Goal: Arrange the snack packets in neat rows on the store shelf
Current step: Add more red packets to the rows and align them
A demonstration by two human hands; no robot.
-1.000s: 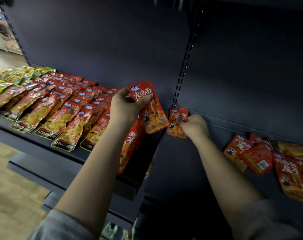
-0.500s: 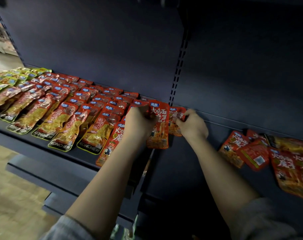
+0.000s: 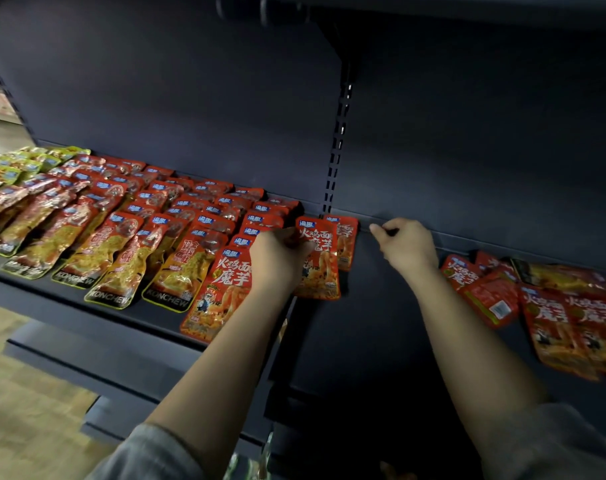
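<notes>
Right hand (image 3: pixel 407 249) off upright packet (image 3: pixel 343 242)

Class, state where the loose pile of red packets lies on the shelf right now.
In the head view, the loose pile lies at far right, beyond the right hand.

Dark shelf (image 3: pixel 145 320): snack packets (image 3: pixel 128 237) in overlapping rows; loose pile (image 3: pixel 554 306) right, seemingly unsorted.

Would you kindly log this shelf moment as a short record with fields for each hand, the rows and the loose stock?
left hand: on a red packet at the rows' right end
right hand: empty, fingers curled, off the packets
arranged rows: red and yellow packets, overlapping, on the left shelf
loose pile: red packets, jumbled, far right
</notes>
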